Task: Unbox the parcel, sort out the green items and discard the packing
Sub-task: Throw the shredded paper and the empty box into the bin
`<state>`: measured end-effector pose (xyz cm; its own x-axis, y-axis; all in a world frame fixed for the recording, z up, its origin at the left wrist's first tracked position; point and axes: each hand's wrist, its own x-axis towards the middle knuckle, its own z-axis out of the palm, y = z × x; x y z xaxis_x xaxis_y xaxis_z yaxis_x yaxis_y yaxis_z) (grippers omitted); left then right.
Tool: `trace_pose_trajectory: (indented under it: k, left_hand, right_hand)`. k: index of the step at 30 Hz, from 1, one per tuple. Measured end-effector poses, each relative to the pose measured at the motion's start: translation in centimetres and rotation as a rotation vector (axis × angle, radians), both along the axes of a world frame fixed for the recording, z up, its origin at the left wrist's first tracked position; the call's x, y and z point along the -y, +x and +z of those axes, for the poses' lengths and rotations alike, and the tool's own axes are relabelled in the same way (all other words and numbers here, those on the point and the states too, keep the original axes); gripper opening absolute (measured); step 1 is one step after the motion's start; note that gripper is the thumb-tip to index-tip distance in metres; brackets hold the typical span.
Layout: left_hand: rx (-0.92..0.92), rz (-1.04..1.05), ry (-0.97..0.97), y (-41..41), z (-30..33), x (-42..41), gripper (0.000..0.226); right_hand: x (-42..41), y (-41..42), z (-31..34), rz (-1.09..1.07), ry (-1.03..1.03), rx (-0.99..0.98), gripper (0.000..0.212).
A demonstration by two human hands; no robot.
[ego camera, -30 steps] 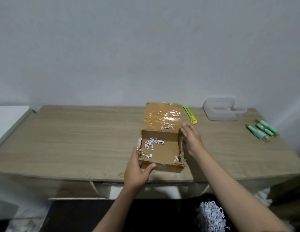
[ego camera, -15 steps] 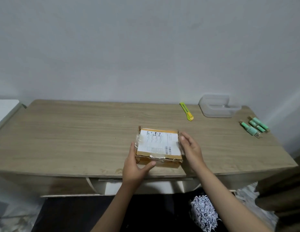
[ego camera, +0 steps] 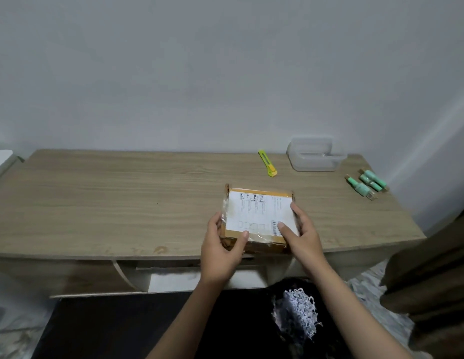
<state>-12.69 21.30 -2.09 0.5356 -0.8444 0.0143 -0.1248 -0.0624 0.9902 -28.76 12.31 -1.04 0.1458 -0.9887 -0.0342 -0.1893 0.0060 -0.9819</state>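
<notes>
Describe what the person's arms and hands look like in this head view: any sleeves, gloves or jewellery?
Both forearms are bare up to the frame's lower edge, with no sleeve showing. The left hand and right hand wear no gloves, and no rings, watch or wristband show. Fingernails look short and unpainted.

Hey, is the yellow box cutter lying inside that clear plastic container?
No, the box cutter lies on the bare table, to the left of the clear container and apart from it.
</notes>
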Motion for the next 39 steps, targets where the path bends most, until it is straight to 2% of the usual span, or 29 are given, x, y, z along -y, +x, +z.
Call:
trace_pose_trajectory:
  k: [4,11,14,17,21,27,32,34,36,39]
  left_hand:
    - [0.003,-0.096,-0.017,-7.7,0.2,-0.4,0.064]
    - [0.047,-0.28,0.141,-19.0,-3.3,-2.9,0.069]
    - [0.027,-0.315,0.209,-22.2,-5.5,-4.6,0.069]
    - [0.069,-0.35,0.28,-24.1,-7.9,-6.4,0.058]
    - [0.1,-0.404,0.417,-25.0,-10.0,-7.6,0.049]
    - [0.144,-0.418,0.583,-24.1,-11.3,-6.1,0.052]
    - [0.216,-0.364,0.681,-22.2,-13.5,-3.5,0.075]
    - [0.251,-0.305,0.656,-22.0,-14.4,-3.0,0.073]
    - [0.281,-0.28,0.601,-22.5,-10.6,-3.2,0.065]
    - [0.35,-0.295,0.494,-22.0,-8.6,-2.4,0.049]
  right_hand:
    - [-1.3,-7.9,1.3,-0.09,-0.046,-0.043,0.056]
    - [-6.3,-20.8,-1.0,-0.197,0.035,-0.148,0.054]
    - [-8.3,-24.2,-3.2,-0.195,0.162,-0.184,0.058]
    - [-10.0,-26.6,-5.8,-0.161,0.367,-0.164,0.069]
    - [-11.4,-27.9,-8.0,-0.104,0.443,-0.227,0.076]
    - [-9.7,-26.4,-9.8,-0.056,0.352,-0.34,0.076]
    - [-7.1,-24.0,-10.6,0.003,0.342,-0.435,0.074]
    - [-6.3,-23.5,-9.9,0.032,0.352,-0.447,0.067]
    - [-5.4,-23.4,-9.6,0.039,0.322,-0.457,0.058]
    - [-3.8,-23.1,-9.2,0.002,0.281,-0.478,0.045]
